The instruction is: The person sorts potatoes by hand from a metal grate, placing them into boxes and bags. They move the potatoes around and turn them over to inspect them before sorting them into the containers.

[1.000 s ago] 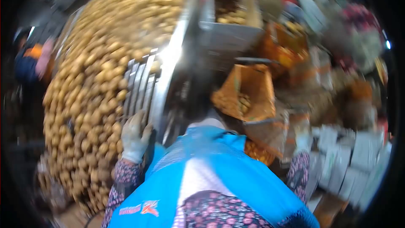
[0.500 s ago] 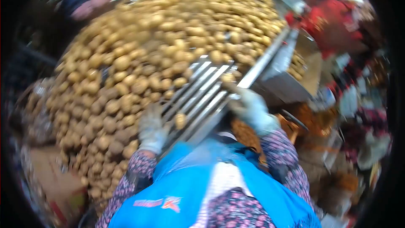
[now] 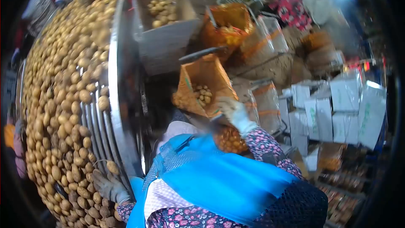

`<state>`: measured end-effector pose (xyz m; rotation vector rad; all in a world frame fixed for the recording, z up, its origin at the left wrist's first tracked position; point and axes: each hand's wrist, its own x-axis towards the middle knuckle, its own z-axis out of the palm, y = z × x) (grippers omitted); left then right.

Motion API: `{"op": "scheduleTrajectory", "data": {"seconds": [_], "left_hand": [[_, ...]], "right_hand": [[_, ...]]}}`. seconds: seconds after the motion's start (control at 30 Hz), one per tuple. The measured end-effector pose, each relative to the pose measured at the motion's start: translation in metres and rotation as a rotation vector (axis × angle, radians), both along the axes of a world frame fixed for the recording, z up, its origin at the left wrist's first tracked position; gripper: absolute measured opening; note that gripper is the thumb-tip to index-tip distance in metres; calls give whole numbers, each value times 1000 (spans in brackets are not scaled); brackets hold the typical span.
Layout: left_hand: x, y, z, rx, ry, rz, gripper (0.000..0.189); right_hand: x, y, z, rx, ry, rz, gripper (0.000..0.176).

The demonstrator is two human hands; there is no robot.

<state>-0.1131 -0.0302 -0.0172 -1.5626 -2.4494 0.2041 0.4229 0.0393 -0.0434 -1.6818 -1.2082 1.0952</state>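
Potatoes [image 3: 63,101] lie heaped on a sorting table with metal bars [image 3: 103,126] and a metal edge [image 3: 114,59]. My left hand [image 3: 110,186], in a pale glove with dirty fingers, rests low on the bars beside the heap, fingers apart, a potato [image 3: 112,167] just above it. My right hand [image 3: 236,113], also gloved, is at the right rim of an open orange mesh bag [image 3: 211,74] holding several small potatoes [image 3: 203,94]. Whether its fingers grip the rim is unclear.
Behind the bag stands a cardboard box [image 3: 166,38] with potatoes. Another orange bag [image 3: 230,21] is beyond it. White cartons [image 3: 318,118] are stacked at the right. A person in a floral top [image 3: 291,0] is at the upper right; other people are at the upper left.
The view has swung right, bringing the bags and cartons toward the middle. My right hand has left the table edge for the bag; my left hand stays at the bars.
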Motion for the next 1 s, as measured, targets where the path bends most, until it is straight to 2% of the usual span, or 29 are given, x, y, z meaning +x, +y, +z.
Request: {"op": "scheduleTrajectory", "data": {"seconds": [0.03,0.07,0.1,0.13,0.17,0.2,0.23,0.27,0.3,0.33,0.37,0.43,0.47,0.5,0.57,0.63,0.7,0.77,0.8,0.83,0.87,0.9,0.97,1.0], "left_hand": [[-2,-1,-2,4,14,-15,64],[-4,-1,-4,14,27,-34,65],[-6,0,-5,17,39,-51,65],[-11,-1,-5,13,48,-63,66],[-15,-1,-7,10,57,-75,66],[-19,-1,-6,6,55,-87,66],[-20,1,-1,-9,53,-86,67],[-24,5,5,-1,63,-95,67],[-24,13,22,-135,-49,8,66],[-16,20,38,-272,-163,112,65],[-1,28,47,-272,-80,163,61],[11,42,53,-92,-10,-51,56],[28,51,53,41,-16,-194,45],[69,65,61,34,-5,-197,45],[165,97,72,127,-661,-471,33],[279,122,78,40,-978,-615,27],[366,143,69,-165,-975,-939,26],[457,165,54,-301,-1042,-1244,31],[501,175,47,-401,-1095,-1325,36],[541,182,24,-369,-1061,-1447,46],[581,190,16,-445,-1111,-1438,57],[611,198,-19,-486,-1072,-1445,65],[661,209,-66,-677,-771,-1411,72],[677,212,-81,-885,-728,-1310,70]], "right_hand": [[45,-44,-30,17,-161,-142,33],[79,-75,-36,-59,515,-549,36],[124,-119,-50,-86,488,-769,33],[134,-145,-46,39,68,-811,27],[155,-169,-36,-137,-56,-1039,28],[173,-188,-27,-117,-112,-1136,28],[205,-213,-60,42,-275,-1168,39],[229,-250,-84,-48,-306,-1264,40],[234,-261,-91,-39,-206,-1397,46],[228,-253,-81,-148,-16,-1490,47],[221,-243,-70,-258,178,-1573,49],[222,-250,-89,-381,266,-1409,56],[215,-250,-96,-356,325,-1390,60],[213,-253,-104,-368,331,-1393,60],[211,-259,-125,-219,463,-1491,60],[207,-262,-136,-237,531,-1509,61],[200,-248,-120,-145,643,-1595,56],[205,-247,-124,-175,732,-1655,53],[207,-251,-129,-166,725,-1645,53],[207,-253,-133,-158,718,-1637,53],[208,-253,-131,-140,778,-1616,55],[207,-253,-136,-149,783,-1620,55],[204,-251,-145,-116,714,-1601,44],[201,-234,-122,-122,622,-1551,38]]}}
